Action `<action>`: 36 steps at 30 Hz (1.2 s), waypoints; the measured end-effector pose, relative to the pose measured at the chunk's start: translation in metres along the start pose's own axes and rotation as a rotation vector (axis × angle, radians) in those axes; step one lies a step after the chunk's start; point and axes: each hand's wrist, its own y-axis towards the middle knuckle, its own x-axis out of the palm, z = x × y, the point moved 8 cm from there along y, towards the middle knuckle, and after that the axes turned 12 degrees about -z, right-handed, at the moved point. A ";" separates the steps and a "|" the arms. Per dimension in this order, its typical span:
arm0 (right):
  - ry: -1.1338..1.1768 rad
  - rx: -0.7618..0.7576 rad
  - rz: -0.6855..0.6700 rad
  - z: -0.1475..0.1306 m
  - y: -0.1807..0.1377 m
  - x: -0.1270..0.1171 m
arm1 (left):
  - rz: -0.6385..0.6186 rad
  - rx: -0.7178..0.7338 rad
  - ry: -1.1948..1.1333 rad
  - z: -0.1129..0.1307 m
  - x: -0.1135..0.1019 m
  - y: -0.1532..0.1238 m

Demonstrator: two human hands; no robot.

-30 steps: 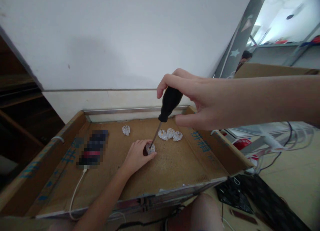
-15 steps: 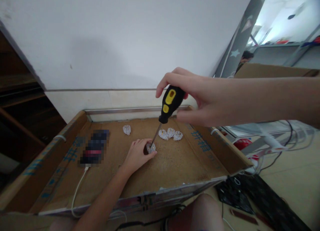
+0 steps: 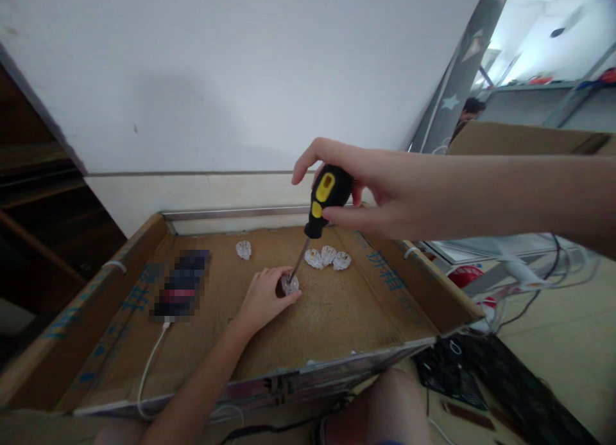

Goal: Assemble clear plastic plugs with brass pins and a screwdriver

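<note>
My left hand (image 3: 270, 295) rests on the cardboard, its thumb and fingers closed around a small clear plastic piece with a scalloped edge (image 3: 291, 285). Above it, my right hand (image 3: 353, 185) grips the black and yellow handle of a screwdriver (image 3: 325, 198), thumb against the handle's side and index finger lifted off it. The screwdriver leans, and its metal shaft runs down to the clear piece, where the tip meets it. Several similar clear pieces (image 3: 328, 256) lie just beyond to the right, and a single clear piece (image 3: 244, 250) lies farther left.
A shallow cardboard tray (image 3: 332, 323) with raised sides forms the work surface against a white wall (image 3: 231, 79). On its left lies a blurred-out phone (image 3: 183, 284) with a white cable (image 3: 150, 361). Cables hang at right; a person (image 3: 471, 109) sits in the background.
My right hand has shifted slightly left, and its thumb now touches the screwdriver handle where it was apart before. The left hand and the clear piece stay in place.
</note>
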 end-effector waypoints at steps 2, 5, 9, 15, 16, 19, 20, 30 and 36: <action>-0.017 0.001 -0.023 0.001 0.000 0.000 | -0.005 0.005 -0.002 0.000 0.001 0.000; -0.059 0.023 -0.026 0.003 0.001 -0.001 | -0.004 0.009 -0.008 -0.001 0.001 0.001; -0.042 0.030 0.032 0.003 0.001 -0.002 | -0.001 0.004 -0.003 -0.001 0.001 0.001; -0.093 0.001 0.072 -0.001 0.003 -0.001 | 0.006 0.000 -0.002 -0.002 0.001 0.001; -0.091 -0.006 0.074 -0.002 0.005 -0.001 | 0.008 -0.002 -0.002 -0.002 0.001 0.001; -0.080 -0.026 0.050 -0.005 0.008 0.000 | 0.012 -0.001 -0.009 -0.002 0.001 0.000; -0.082 -0.027 0.046 -0.005 0.009 0.000 | 0.012 0.000 -0.011 -0.002 0.001 0.000; -0.056 -0.024 0.073 -0.001 0.014 -0.001 | 0.004 -0.019 0.033 0.006 -0.004 0.000; -0.081 -0.084 0.155 -0.006 0.012 0.000 | -0.017 -0.028 0.064 0.007 -0.005 -0.001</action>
